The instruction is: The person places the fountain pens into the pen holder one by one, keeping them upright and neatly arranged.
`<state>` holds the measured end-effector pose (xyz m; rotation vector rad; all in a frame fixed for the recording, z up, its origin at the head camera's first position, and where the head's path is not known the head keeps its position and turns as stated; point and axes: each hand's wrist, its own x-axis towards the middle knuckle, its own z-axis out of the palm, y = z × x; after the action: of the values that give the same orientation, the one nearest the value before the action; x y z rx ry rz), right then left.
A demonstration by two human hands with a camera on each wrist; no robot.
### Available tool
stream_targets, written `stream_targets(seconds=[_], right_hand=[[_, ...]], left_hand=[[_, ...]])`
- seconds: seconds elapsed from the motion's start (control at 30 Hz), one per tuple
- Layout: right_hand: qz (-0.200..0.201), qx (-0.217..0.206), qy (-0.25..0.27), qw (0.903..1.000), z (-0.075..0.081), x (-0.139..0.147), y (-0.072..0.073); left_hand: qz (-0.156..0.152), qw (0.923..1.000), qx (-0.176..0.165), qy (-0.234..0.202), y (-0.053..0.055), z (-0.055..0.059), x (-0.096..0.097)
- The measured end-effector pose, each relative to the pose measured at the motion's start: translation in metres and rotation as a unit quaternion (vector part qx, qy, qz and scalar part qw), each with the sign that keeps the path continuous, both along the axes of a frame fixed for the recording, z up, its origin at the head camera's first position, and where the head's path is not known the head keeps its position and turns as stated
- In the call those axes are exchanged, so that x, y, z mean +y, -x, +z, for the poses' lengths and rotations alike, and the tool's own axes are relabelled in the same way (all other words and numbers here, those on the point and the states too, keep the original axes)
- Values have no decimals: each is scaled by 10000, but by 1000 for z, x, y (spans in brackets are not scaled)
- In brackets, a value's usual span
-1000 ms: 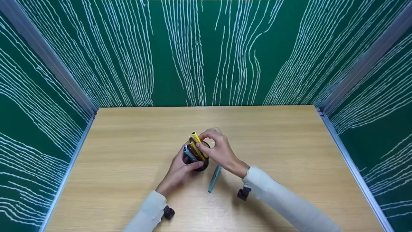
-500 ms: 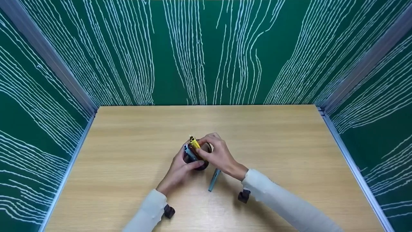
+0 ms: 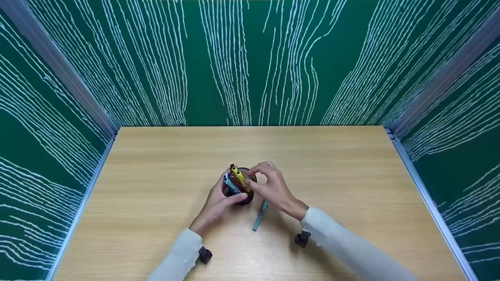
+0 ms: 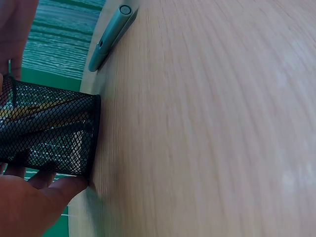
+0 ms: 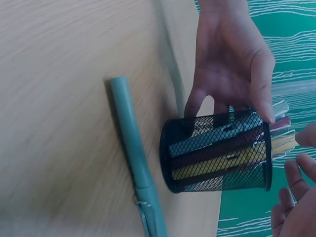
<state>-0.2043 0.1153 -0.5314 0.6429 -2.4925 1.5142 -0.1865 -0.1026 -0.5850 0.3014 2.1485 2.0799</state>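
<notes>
My left hand [image 3: 218, 201] grips a black mesh pen holder [image 5: 222, 153], thumb at the rim and fingers round its side. Several pens lean inside; a yellow pen [image 3: 242, 180], a light blue pen [image 3: 231, 185] and a dark red pen [image 5: 280, 124] poke past the rim. My right hand [image 3: 275, 187] is beside the rim with thumb and index finger spread apart, their tips close to the yellow pen's end. A teal capped pen [image 5: 132, 133] lies on the table, just right of the holder and below the right hand in the head view.
The wooden table [image 3: 156, 164] is bounded by green panels [image 3: 258, 78] with white wavy lines at the back and sides. Metal frame rails [image 3: 433, 203] run along the table's sides. Black wrist cameras [image 3: 205, 255] hang under both pale sleeves.
The right hand lowered the yellow pen into the holder among the others, let go of it and drew slightly right. The left hand has stayed round the holder.
</notes>
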Motion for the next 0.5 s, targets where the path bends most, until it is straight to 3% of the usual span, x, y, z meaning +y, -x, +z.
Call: stream_targets(seconds=[0.5], right_hand=[[-313,-5,237,9992,-20,19,-8]], left_hand=[[44,10000,-18,-61,-1,1,2]])
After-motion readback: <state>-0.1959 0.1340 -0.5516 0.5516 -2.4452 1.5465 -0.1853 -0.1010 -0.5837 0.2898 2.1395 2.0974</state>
